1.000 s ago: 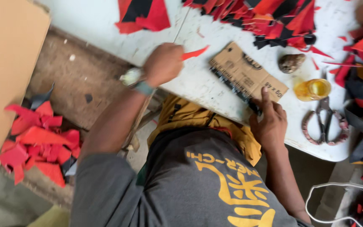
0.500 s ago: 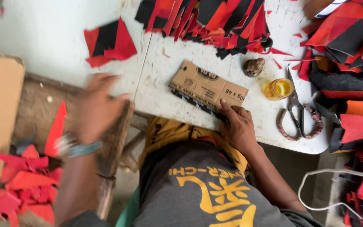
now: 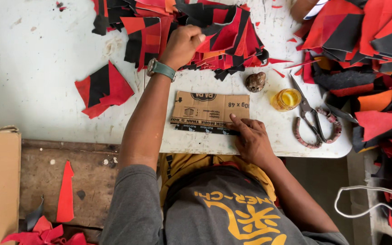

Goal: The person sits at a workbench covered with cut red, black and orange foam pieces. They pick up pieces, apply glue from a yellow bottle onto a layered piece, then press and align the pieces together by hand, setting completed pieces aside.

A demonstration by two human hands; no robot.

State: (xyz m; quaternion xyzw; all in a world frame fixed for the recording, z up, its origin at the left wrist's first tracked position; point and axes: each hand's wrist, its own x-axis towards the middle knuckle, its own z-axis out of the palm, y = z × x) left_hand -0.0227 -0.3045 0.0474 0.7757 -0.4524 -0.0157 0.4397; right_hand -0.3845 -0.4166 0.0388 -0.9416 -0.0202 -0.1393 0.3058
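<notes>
Meanwhile, the left hand (image 3: 182, 44) was clenched on a red and black piece at the front edge of the fabric pile (image 3: 223, 36), far up the table. The right hand (image 3: 250, 140), fingers open, pressed flat on the cardboard piece (image 3: 207, 111), nearer the body.

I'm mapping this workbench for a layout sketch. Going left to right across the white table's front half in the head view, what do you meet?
Small red-and-black piece stack → cardboard piece → right hand → brown stone → yellow-filled jar → scissors.
</notes>
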